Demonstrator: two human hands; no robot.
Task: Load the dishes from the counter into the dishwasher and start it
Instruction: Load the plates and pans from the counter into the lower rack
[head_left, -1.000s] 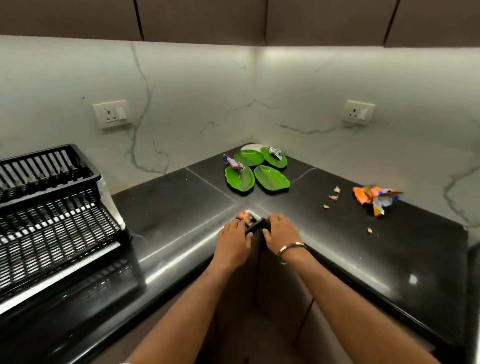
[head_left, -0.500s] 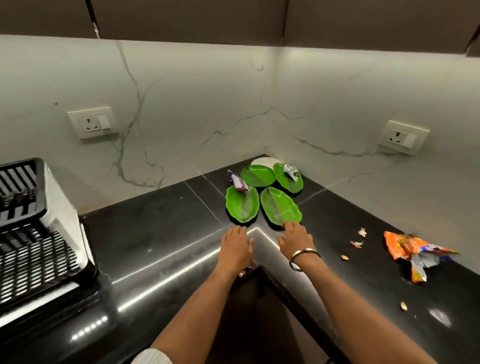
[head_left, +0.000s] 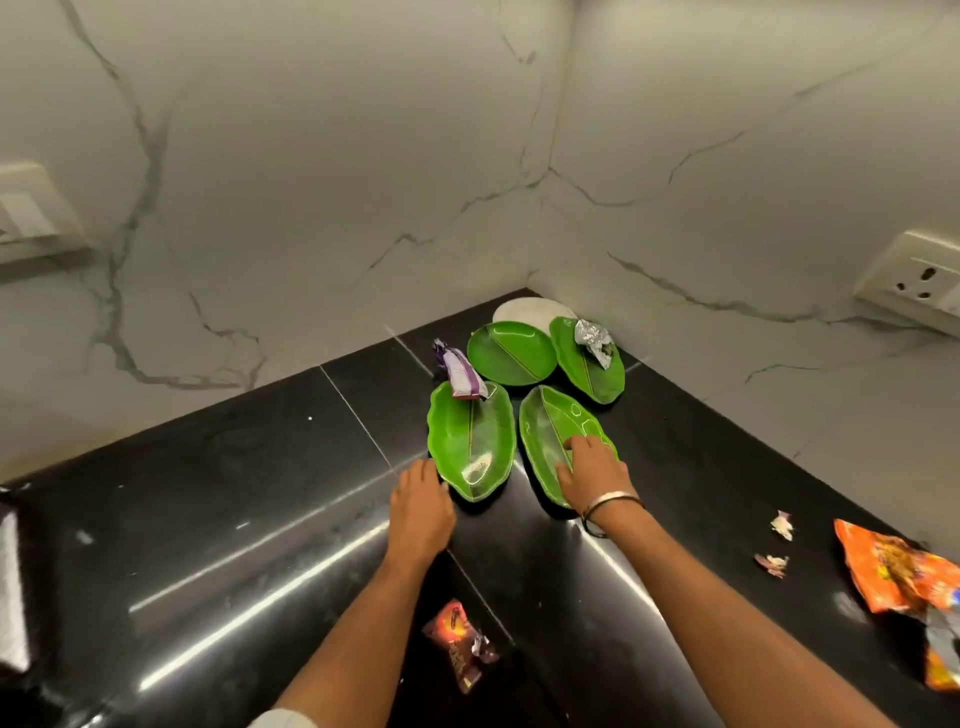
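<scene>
Four green plates lie in the counter corner, three of them leaf-shaped, with a white plate (head_left: 522, 312) behind them. My left hand (head_left: 418, 501) touches the near left rim of the front left leaf plate (head_left: 472, 447), fingers fairly straight. A purple wrapper (head_left: 462, 374) lies on that plate's far end. My right hand (head_left: 592, 470) rests on the near end of the front right leaf plate (head_left: 548, 426), fingers spread over its surface and right rim. Behind are a round green plate (head_left: 511, 353) and another leaf plate (head_left: 597, 379) carrying crumpled foil (head_left: 592, 338).
The black counter (head_left: 234, 493) meets marble walls with a socket (head_left: 914, 278) at the right. A red-brown wrapper (head_left: 460, 644) lies between my forearms. An orange snack bag (head_left: 904, 577) and scraps (head_left: 776, 545) lie at the right. The dishwasher is not in view.
The view has closed in on the corner. Both hands left the counter's front edge and moved forward to the two front leaf plates; the dish rack at the left has gone out of view.
</scene>
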